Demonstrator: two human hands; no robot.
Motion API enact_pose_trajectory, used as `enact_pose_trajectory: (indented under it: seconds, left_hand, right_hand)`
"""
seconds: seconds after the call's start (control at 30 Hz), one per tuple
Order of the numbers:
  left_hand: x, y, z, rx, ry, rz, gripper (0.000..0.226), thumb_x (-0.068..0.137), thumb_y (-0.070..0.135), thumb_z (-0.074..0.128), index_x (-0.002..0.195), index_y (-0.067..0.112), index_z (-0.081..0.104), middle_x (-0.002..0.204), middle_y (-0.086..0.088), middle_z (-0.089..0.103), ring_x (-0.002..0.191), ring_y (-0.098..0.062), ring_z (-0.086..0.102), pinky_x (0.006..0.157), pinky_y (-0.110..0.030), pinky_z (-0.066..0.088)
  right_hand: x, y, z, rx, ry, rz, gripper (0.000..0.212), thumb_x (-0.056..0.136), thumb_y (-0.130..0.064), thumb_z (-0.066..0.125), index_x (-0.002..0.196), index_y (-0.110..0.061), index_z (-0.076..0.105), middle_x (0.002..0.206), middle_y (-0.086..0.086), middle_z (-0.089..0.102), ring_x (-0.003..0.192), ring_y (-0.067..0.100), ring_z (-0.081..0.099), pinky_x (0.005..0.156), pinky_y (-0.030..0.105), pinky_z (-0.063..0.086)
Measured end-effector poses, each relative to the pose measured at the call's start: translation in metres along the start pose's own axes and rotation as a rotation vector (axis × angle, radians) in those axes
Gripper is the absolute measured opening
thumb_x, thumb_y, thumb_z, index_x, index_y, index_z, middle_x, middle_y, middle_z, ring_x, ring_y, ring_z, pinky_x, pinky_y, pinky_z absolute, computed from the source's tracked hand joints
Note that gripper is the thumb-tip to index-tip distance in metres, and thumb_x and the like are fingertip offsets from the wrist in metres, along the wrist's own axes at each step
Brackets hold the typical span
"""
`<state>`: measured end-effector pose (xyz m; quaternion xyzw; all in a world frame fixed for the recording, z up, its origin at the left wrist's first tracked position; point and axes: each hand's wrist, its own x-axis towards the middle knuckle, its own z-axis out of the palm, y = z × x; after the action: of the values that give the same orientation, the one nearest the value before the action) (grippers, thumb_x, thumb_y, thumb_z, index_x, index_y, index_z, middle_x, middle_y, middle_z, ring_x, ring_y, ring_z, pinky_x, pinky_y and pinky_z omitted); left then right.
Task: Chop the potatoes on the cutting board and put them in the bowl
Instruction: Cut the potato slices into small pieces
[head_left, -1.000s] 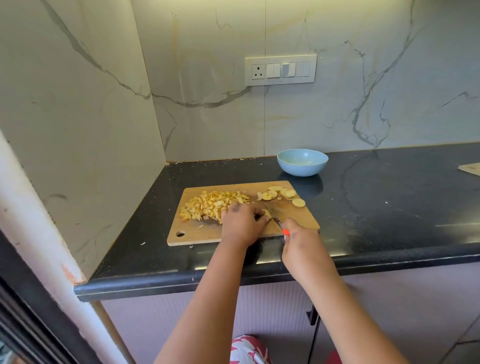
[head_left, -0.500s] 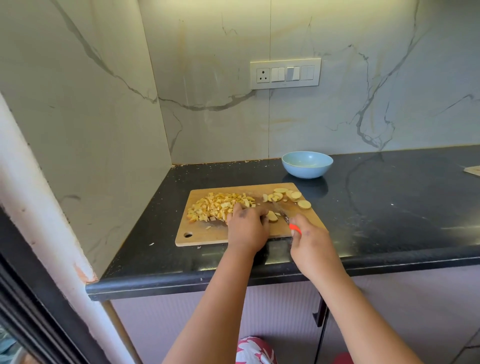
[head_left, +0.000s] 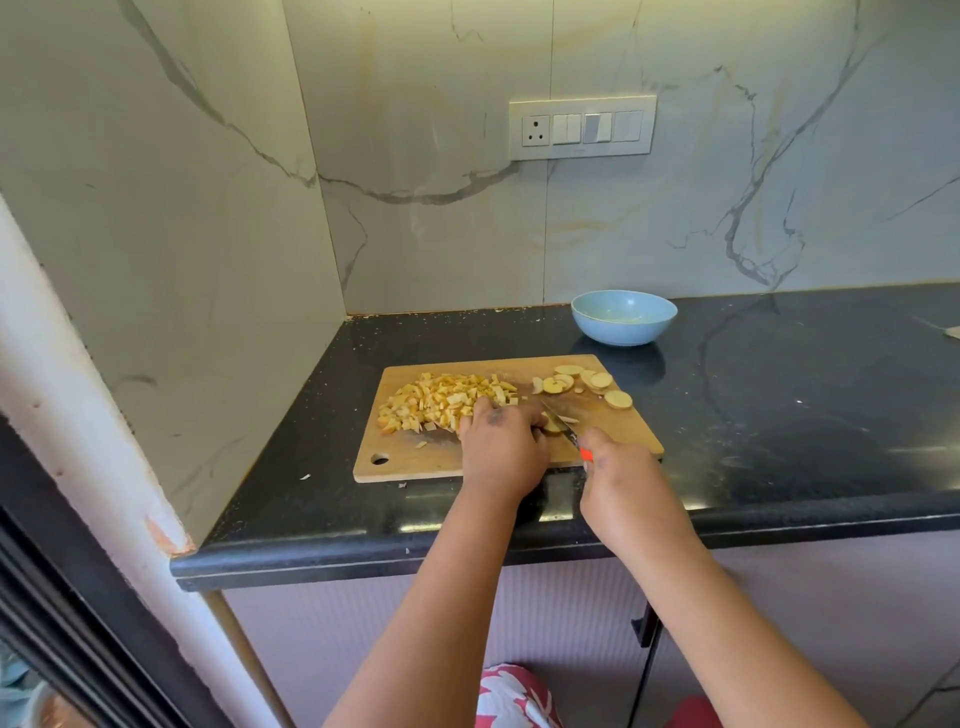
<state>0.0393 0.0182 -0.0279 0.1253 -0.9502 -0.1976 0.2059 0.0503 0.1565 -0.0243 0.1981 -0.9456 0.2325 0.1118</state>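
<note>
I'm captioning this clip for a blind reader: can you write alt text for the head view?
A person's left hand steadies a potato slice on a wooden cutting board while the right hand cuts it with an orange-handled knife. Diced potato is piled on the board's left, round potato slices lie at its right, and a light blue bowl sits behind on the black counter.

Cutting board (head_left: 498, 462): on the tabletop (head_left: 779, 415), near its front edge, toward the left corner by the side wall.
Chopped potato pieces (head_left: 441, 402): heaped on the board's rear left part.
Potato slices (head_left: 587, 382): on the board's rear right corner.
Bowl (head_left: 623, 317): on the tabletop behind the board's right end, near the back wall.
Left hand (head_left: 501, 452): over the board's front middle, just right of the heap.
Right hand (head_left: 623, 483): at the board's front right edge, holding the knife (head_left: 563, 426), which lies between both hands.
</note>
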Motion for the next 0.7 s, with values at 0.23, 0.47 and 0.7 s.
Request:
enact_pose_trajectory:
  seconds: [0.23, 0.47, 0.7]
  left_hand:
    - [-0.004, 0.001, -0.003, 0.019, -0.019, -0.006, 0.032, 0.097, 0.025, 0.043, 0.117, 0.028, 0.068, 0.106, 0.0, 0.068, 0.115, -0.027, 0.039, 0.092, -0.04, 0.028]
    - [-0.004, 0.002, -0.004, -0.025, 0.036, -0.028, 0.025, 0.095, 0.025, 0.05, 0.112, 0.024, 0.069, 0.1, -0.002, 0.069, 0.113, -0.027, 0.04, 0.091, -0.038, 0.029]
    - [-0.003, 0.0, -0.001, -0.025, 0.022, -0.026, 0.028, 0.094, 0.025, 0.047, 0.11, 0.024, 0.07, 0.102, 0.0, 0.069, 0.113, -0.026, 0.039, 0.092, -0.039, 0.03]
  right_hand:
    - [0.016, -0.016, 0.005, -0.023, -0.019, 0.027, 0.027, 0.094, -0.004, 0.04, 0.117, -0.018, 0.047, 0.082, 0.005, 0.055, 0.07, 0.021, 0.054, 0.055, 0.03, 0.041]
    - [-0.004, 0.003, 0.004, 0.228, 0.173, -0.069, 0.017, 0.096, -0.011, 0.049, 0.109, -0.017, 0.059, 0.074, 0.002, 0.057, 0.057, 0.009, 0.048, 0.048, 0.023, 0.037]
    - [-0.002, -0.008, 0.002, -0.045, -0.031, -0.02, 0.032, 0.091, -0.002, 0.042, 0.117, -0.02, 0.048, 0.072, 0.0, 0.049, 0.064, 0.019, 0.05, 0.047, 0.028, 0.035]
